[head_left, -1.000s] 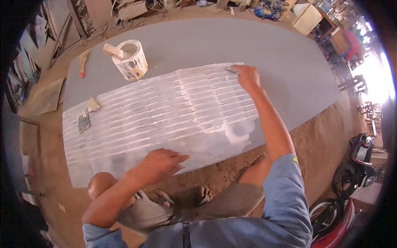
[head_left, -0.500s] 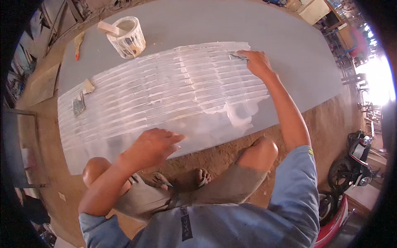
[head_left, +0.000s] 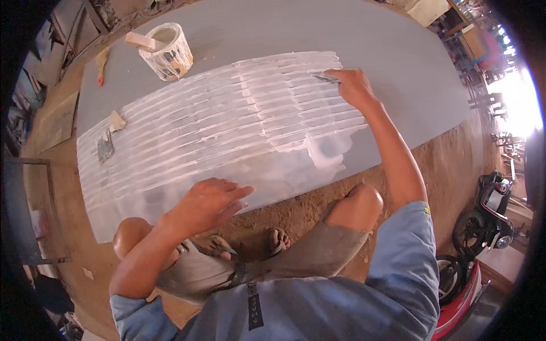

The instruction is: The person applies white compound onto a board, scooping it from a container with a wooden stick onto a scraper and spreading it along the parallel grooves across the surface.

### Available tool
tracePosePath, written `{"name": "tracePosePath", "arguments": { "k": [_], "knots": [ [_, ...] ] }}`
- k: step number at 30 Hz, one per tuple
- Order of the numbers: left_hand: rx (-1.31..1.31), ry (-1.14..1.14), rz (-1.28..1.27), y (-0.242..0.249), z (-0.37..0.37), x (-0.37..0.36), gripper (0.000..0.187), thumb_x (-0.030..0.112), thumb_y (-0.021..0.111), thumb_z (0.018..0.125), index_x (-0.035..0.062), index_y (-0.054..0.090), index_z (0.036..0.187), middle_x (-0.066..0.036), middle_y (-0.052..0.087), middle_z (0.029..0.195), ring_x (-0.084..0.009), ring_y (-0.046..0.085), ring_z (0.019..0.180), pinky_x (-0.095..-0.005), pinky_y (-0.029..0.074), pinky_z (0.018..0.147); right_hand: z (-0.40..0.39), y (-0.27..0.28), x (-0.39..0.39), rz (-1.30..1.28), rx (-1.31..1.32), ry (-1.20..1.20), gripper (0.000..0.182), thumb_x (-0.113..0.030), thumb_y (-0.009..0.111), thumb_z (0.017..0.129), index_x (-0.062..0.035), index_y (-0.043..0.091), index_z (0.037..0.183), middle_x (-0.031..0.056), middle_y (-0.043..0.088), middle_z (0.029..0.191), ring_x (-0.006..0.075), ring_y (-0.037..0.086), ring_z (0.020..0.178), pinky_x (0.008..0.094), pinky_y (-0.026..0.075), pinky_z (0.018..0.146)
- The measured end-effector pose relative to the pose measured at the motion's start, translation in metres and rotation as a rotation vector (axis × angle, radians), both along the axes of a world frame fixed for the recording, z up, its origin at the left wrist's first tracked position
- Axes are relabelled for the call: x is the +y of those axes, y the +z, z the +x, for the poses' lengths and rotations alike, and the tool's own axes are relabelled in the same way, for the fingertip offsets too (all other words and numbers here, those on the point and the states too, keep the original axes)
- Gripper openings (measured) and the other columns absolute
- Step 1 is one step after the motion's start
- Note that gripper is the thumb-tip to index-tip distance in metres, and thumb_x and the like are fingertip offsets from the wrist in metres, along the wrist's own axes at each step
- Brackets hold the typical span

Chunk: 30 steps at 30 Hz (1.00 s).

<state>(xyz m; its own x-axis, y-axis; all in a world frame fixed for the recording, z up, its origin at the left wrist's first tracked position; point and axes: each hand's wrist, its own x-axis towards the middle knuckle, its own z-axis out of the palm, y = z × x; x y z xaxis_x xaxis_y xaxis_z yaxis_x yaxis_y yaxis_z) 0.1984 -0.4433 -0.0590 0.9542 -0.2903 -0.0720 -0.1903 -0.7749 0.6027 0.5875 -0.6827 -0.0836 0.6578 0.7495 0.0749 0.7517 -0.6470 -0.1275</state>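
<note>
My right hand (head_left: 355, 89) grips a thin grey scraper blade (head_left: 325, 78), its edge resting against the white-striped coating (head_left: 216, 108) near the upper right end. The coating lies in long pale ridges over a large grey flat panel (head_left: 421, 85). Over the near edge of the panel hovers my left hand (head_left: 207, 206), holding nothing, fingers loosely stretched and thumb apart. At the left end of the stripes lie another scraper (head_left: 105, 149) and a small beige piece (head_left: 117, 121).
A paste-smeared bucket (head_left: 170, 57) with a wooden stick (head_left: 141, 41) stands on the panel's far left. An orange-tipped, yellowish tool (head_left: 102, 65) lies near the left edge. A motorbike (head_left: 483, 221) is parked at right on the dirt floor (head_left: 443, 165). A frame (head_left: 34, 210) is at left.
The view has shifted slightly, so the panel and bucket appear a little higher. My right hand sits slightly nearer to me along the stripes; my left hand looks nearly unchanged.
</note>
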Motion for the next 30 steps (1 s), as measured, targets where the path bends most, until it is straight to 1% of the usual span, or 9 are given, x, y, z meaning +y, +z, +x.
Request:
{"name": "tracePosePath", "arguments": {
  "k": [3,5,9,11,15,17,24,26,30],
  "knots": [
    [0.015,0.011,0.026,0.0,-0.003,0.001,0.035,0.019,0.066,0.092,0.0111,0.064,0.126,-0.015,0.071,0.111,-0.0338,0.067,0.103,-0.0445,0.054,0.09,-0.018,0.006,-0.008,-0.053,-0.017,-0.004,0.047,0.003,0.053,0.081,-0.0186,0.073,0.117,0.0136,0.074,0.103,0.0349,0.068,0.094,0.0473,0.048,0.089],
    [-0.045,0.003,0.031,-0.001,0.0,-0.002,0.035,0.018,0.067,0.091,0.012,0.065,0.125,-0.015,0.072,0.11,-0.0336,0.068,0.102,-0.0442,0.054,0.09,-0.025,0.012,-0.015,-0.012,0.066,-0.035,0.057,0.012,0.048,0.076,-0.0141,0.072,0.12,0.0141,0.07,0.12,0.0377,0.066,0.095,0.0428,0.052,0.09],
    [-0.026,-0.013,0.032,-0.003,0.001,-0.006,0.036,0.018,0.068,0.09,0.0128,0.065,0.126,-0.015,0.072,0.11,-0.0334,0.068,0.102,-0.044,0.054,0.09,-0.033,0.007,-0.029,-0.042,0.059,-0.051,0.058,0.012,0.048,0.075,-0.014,0.072,0.121,0.0137,0.07,0.122,0.0366,0.067,0.099,0.0422,0.05,0.094],
    [-0.03,-0.021,0.037,-0.006,0.0,-0.006,0.038,0.019,0.068,0.09,0.0121,0.065,0.127,-0.015,0.071,0.111,-0.0331,0.068,0.103,-0.0441,0.054,0.09,-0.04,0.008,-0.033,-0.061,0.046,-0.034,0.059,0.014,0.048,0.074,-0.0133,0.073,0.119,0.0116,0.07,0.123,0.0345,0.066,0.104,0.0421,0.047,0.099],
    [-0.014,-0.05,0.051,-0.005,0.0,-0.008,0.038,0.019,0.068,0.09,0.0106,0.064,0.127,-0.015,0.071,0.111,-0.0335,0.067,0.103,-0.0447,0.054,0.091,-0.05,-0.003,-0.058,0.076,0.06,0.009,0.053,0.009,0.052,0.077,-0.0177,0.074,0.118,0.0129,0.073,0.113,0.0344,0.068,0.097,0.0452,0.046,0.095],
    [0.004,-0.077,0.037,-0.005,0.0,-0.009,0.039,0.018,0.068,0.089,0.0091,0.064,0.127,-0.016,0.071,0.11,-0.0345,0.067,0.102,-0.0451,0.053,0.09,-0.069,0.008,-0.062,0.065,0.008,0.028,0.058,0.017,0.048,0.071,-0.0104,0.074,0.116,0.0133,0.07,0.122,0.0334,0.068,0.106,0.0395,0.05,0.099],
    [0.046,-0.102,0.039,-0.005,-0.004,-0.016,0.037,0.018,0.067,0.09,0.0085,0.065,0.126,-0.017,0.071,0.11,-0.0358,0.066,0.102,-0.0453,0.053,0.09,-0.081,0.011,-0.072,0.049,0.033,-0.026,0.055,0.014,0.049,0.073,-0.0112,0.074,0.114,0.0119,0.071,0.12,0.0342,0.069,0.103,0.038,0.053,0.097],
    [0.086,-0.091,0.051,-0.005,-0.008,-0.017,0.038,0.019,0.067,0.089,0.0093,0.066,0.126,-0.017,0.071,0.111,-0.0353,0.067,0.103,-0.045,0.053,0.09,-0.082,0.014,-0.07,0.013,0.121,-0.073,0.056,0.013,0.051,0.074,-0.0129,0.073,0.118,0.0101,0.07,0.125,0.0316,0.067,0.11,0.0396,0.05,0.099],
    [0.053,-0.051,0.016,-0.009,-0.009,-0.009,0.038,0.019,0.067,0.088,0.0104,0.066,0.125,-0.016,0.071,0.111,-0.0346,0.067,0.103,-0.0448,0.053,0.09,-0.095,0.008,-0.077,-0.038,0.069,-0.047,0.062,0.012,0.051,0.074,-0.016,0.07,0.125,0.0087,0.067,0.131,0.0285,0.062,0.121,0.0411,0.043,0.104]
  ]
}}
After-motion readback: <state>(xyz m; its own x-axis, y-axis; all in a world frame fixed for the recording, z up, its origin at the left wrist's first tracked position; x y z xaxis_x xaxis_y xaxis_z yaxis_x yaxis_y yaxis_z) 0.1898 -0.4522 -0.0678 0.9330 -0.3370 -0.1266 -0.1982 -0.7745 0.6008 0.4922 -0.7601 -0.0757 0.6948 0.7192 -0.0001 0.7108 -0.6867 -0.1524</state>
